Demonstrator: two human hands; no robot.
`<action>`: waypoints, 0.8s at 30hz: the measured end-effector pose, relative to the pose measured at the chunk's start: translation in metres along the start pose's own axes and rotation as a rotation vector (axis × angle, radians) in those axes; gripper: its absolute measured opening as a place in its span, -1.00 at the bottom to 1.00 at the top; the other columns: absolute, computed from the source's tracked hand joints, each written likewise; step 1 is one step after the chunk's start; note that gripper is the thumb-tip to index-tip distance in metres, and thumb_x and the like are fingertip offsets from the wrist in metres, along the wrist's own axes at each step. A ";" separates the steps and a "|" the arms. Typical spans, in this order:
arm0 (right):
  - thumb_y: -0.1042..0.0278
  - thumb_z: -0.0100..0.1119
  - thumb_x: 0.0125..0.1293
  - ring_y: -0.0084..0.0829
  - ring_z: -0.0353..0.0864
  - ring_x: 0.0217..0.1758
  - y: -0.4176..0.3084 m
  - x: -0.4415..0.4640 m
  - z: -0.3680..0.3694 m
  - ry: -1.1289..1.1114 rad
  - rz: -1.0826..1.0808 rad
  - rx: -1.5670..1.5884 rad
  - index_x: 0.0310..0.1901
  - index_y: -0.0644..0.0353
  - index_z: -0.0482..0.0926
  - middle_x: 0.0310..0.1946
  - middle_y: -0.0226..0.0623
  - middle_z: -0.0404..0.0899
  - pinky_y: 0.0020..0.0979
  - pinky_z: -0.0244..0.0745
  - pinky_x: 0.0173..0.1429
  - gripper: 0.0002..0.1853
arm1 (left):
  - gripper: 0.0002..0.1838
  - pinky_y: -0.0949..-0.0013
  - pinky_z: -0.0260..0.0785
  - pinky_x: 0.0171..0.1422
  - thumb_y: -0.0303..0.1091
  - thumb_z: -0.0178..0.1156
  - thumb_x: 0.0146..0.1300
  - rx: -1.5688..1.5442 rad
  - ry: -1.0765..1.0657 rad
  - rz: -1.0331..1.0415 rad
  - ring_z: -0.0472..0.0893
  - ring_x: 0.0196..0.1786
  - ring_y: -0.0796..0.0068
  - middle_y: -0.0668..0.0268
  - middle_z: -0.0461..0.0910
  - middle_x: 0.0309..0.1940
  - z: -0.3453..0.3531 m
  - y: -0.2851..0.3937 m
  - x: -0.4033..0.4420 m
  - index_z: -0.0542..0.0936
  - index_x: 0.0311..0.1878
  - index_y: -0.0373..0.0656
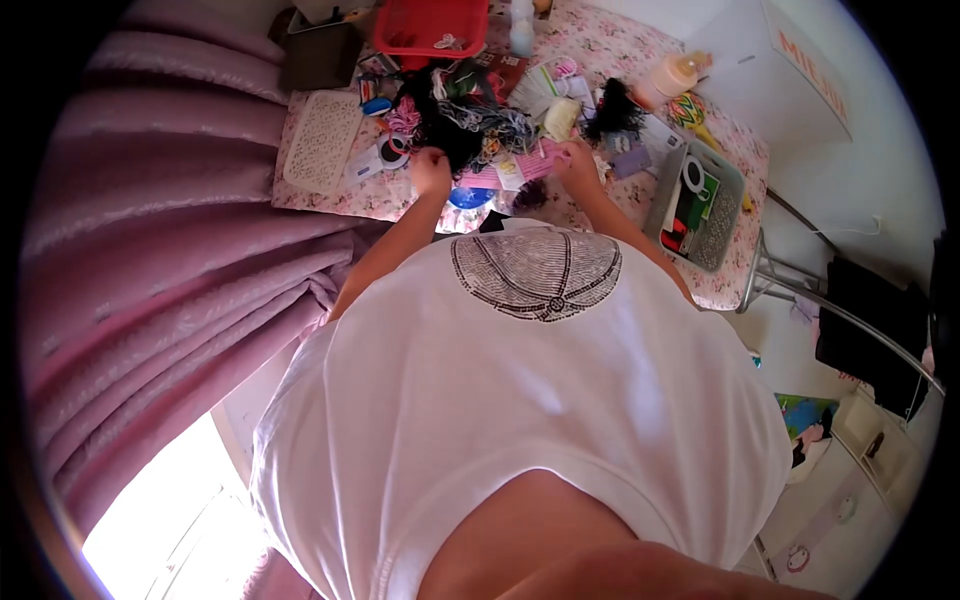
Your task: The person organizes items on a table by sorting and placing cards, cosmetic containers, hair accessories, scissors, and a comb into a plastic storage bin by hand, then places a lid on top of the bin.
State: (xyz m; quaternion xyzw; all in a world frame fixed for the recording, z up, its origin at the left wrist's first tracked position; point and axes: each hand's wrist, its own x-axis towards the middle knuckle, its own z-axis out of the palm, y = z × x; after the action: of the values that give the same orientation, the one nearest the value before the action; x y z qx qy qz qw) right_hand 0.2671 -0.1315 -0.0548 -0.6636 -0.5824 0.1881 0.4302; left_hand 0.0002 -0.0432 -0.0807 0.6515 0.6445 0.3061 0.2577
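Pink bundle [537,164], long axis left to right, right end farther away.

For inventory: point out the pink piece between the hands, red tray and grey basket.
Pink piece [537,164]: head view, right part.
Red tray [425,22]: head view, bare base.
Grey basket [722,232]: head view, mesh wall.

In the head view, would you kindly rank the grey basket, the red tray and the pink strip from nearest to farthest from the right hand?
1. Pink strip: right at the right hand, on its left.
2. Grey basket: to its right.
3. Red tray: beyond the yarn pile, at the far left.
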 end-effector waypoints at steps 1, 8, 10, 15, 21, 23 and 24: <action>0.50 0.08 -0.08 -0.19 0.40 -0.22 -0.002 0.003 0.002 -0.021 0.020 0.028 -0.33 0.22 0.46 -0.31 -0.11 0.39 -0.35 0.33 -0.12 -0.81 | -0.87 0.22 0.31 -0.23 -0.36 0.08 -0.07 0.111 0.182 -0.022 0.49 -0.37 0.16 0.14 0.51 -0.47 -0.004 -0.007 -0.001 0.49 -0.47 -0.21; 0.58 0.06 -0.07 -0.25 0.45 -0.23 0.007 0.001 0.000 -0.050 -0.044 0.117 -0.29 0.23 0.45 -0.32 -0.14 0.42 -0.40 0.35 -0.16 -0.78 | -0.55 0.25 0.39 -0.14 -0.09 0.01 0.12 -0.701 0.203 -1.027 0.49 -0.13 0.19 0.15 0.51 -0.25 -0.018 -0.068 0.031 0.41 -0.12 -0.34; 0.60 0.04 -0.03 -0.36 0.47 -0.26 0.011 -0.004 -0.005 -0.092 0.033 0.124 -0.27 0.26 0.42 -0.34 -0.19 0.43 -0.47 0.37 -0.21 -0.78 | -0.54 0.26 0.44 -0.20 -0.09 -0.08 0.20 -1.284 0.241 -1.051 0.52 -0.20 0.19 0.14 0.51 -0.25 -0.015 -0.069 0.043 0.33 -0.02 -0.32; 0.55 0.04 0.03 -0.45 0.48 -0.36 0.018 -0.015 -0.010 -0.148 0.232 0.123 -0.26 0.29 0.42 -0.34 -0.25 0.45 -0.52 0.38 -0.25 -0.82 | -0.66 0.41 0.44 -0.48 -0.24 0.11 0.10 -1.371 0.225 -1.057 0.55 -0.43 0.34 0.17 0.48 -0.35 0.000 -0.084 0.050 0.32 -0.17 -0.27; 0.48 0.08 -0.02 -0.34 0.47 -0.37 0.003 -0.010 -0.016 -0.163 0.316 0.141 -0.29 0.30 0.46 -0.41 -0.18 0.45 -0.43 0.36 -0.25 -0.79 | -0.73 0.49 0.42 -0.39 -0.42 0.06 0.09 -0.890 0.345 -0.561 0.54 -0.42 0.44 0.14 0.45 -0.35 -0.026 0.021 0.023 0.25 -0.19 -0.29; 0.49 0.07 -0.03 -0.34 0.46 -0.40 0.018 -0.011 -0.004 -0.169 0.272 0.156 -0.32 0.31 0.46 -0.46 -0.17 0.44 -0.42 0.35 -0.30 -0.82 | -0.72 0.50 0.41 -0.38 -0.42 0.03 0.11 -0.931 0.362 -0.427 0.54 -0.40 0.42 0.12 0.44 -0.28 -0.026 0.029 0.022 0.25 -0.14 -0.28; 0.50 0.07 -0.03 -0.35 0.46 -0.41 0.023 -0.011 0.000 -0.173 0.252 0.164 -0.34 0.31 0.46 -0.49 -0.17 0.44 -0.42 0.34 -0.33 -0.83 | -0.71 0.51 0.40 -0.38 -0.42 0.02 0.12 -0.949 0.370 -0.360 0.54 -0.39 0.41 0.11 0.43 -0.25 -0.027 0.034 0.021 0.24 -0.11 -0.28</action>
State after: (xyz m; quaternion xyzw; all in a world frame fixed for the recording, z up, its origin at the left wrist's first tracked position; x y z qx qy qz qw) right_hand 0.2786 -0.1405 -0.0755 -0.6754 -0.5121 0.3438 0.4042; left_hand 0.0036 -0.0252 -0.0359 0.2780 0.5717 0.6241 0.4543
